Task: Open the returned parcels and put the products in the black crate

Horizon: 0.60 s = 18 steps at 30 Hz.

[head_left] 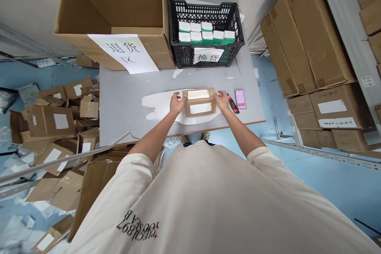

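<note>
A small brown cardboard box with white labels on its top and front sits near the front edge of the grey table. My left hand grips the box at its left end, fingers bent. At the right end, my right hand holds it between thumb and fingers. Just right of that hand lies a red and black utility knife, with a pink item, blurred out, beside it. What is inside the box cannot be seen.
A large open carton and a black crate holding several green-and-white boxes stand at the table's back. Discarded cartons pile up on the left floor. Stacked cartons rise at the right.
</note>
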Available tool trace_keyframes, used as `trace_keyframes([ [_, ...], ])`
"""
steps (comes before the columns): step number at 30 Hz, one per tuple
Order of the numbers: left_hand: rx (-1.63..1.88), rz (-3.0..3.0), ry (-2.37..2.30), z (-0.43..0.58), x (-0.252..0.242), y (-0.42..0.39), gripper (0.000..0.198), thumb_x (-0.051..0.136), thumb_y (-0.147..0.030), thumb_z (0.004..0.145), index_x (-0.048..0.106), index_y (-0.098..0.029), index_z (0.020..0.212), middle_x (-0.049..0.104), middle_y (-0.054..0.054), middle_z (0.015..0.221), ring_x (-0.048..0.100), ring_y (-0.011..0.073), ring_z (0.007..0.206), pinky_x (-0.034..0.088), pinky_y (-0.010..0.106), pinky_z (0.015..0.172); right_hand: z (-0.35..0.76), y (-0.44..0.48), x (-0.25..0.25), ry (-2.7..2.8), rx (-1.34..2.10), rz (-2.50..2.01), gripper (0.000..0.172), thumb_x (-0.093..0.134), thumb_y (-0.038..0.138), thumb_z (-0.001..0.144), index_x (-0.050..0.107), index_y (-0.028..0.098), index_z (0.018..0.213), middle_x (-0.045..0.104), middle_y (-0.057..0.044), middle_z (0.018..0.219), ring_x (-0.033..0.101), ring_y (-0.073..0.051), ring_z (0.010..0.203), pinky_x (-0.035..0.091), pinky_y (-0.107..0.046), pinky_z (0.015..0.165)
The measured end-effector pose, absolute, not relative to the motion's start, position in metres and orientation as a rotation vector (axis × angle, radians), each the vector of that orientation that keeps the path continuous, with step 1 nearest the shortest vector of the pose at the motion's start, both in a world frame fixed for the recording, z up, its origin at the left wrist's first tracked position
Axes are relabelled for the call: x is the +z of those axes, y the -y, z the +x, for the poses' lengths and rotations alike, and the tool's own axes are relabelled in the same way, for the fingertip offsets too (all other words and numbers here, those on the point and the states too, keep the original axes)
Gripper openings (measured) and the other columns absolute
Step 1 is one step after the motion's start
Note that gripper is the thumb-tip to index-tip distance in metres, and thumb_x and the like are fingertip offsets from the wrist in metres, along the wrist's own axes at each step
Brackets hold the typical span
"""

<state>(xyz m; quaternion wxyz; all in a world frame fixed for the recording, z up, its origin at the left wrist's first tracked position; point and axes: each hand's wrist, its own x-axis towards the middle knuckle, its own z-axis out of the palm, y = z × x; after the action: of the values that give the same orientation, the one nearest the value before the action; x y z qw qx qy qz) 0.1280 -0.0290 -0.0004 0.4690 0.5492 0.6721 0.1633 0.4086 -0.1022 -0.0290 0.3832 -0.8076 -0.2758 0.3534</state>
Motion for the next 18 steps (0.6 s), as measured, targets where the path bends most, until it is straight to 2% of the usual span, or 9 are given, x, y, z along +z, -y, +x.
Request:
trace_keyframes([
  [5,0.192,1.485,-1.569,0.113,-0.018,0.037,0.063,0.083,-0.042,0.091,0.063,-0.027,0.148,0.079,0.011,0.137,0.075,0.0332,0.129,0.057,0.043,0.113,0.412,0.131,-0.041,0.741,0.954,-2.181,0.051,0.085,0.059,0.079,0.077,0.023,0.114,0.077,-0.004,0.094,0.078,-0.032,0.102,0.063,-0.047,0.106],
  [9,0.071,1.460,-1.452,0.103,-0.032,0.039,0.075,0.095,-0.040,0.078,0.066,-0.027,0.145,0.083,0.008,0.120,0.079,0.0305,0.119,0.061,0.042,0.109,0.416,0.157,-0.046,0.778,1.063,-2.061,0.048,0.091,0.061,0.073,0.079,0.023,0.101,0.085,-0.008,0.101,0.081,-0.031,0.105,0.066,-0.048,0.107],
  [12,0.072,1.466,-1.430,0.102,-0.035,0.040,0.079,0.098,-0.041,0.075,0.067,-0.025,0.147,0.083,0.008,0.119,0.080,0.0300,0.118,0.061,0.042,0.110,0.414,0.169,-0.044,0.826,1.045,-1.962,0.052,0.088,0.068,0.079,0.084,0.022,0.102,0.089,-0.011,0.113,0.082,-0.032,0.118,0.065,-0.048,0.113],
  [18,0.099,1.492,-1.441,0.112,-0.024,0.038,0.078,0.088,-0.037,0.086,0.063,-0.022,0.159,0.080,0.012,0.140,0.081,0.0268,0.114,0.059,0.037,0.108,0.409,0.164,-0.038,0.801,1.002,-1.981,0.056,0.082,0.069,0.086,0.090,0.022,0.115,0.090,-0.009,0.120,0.084,-0.035,0.122,0.063,-0.052,0.119],
])
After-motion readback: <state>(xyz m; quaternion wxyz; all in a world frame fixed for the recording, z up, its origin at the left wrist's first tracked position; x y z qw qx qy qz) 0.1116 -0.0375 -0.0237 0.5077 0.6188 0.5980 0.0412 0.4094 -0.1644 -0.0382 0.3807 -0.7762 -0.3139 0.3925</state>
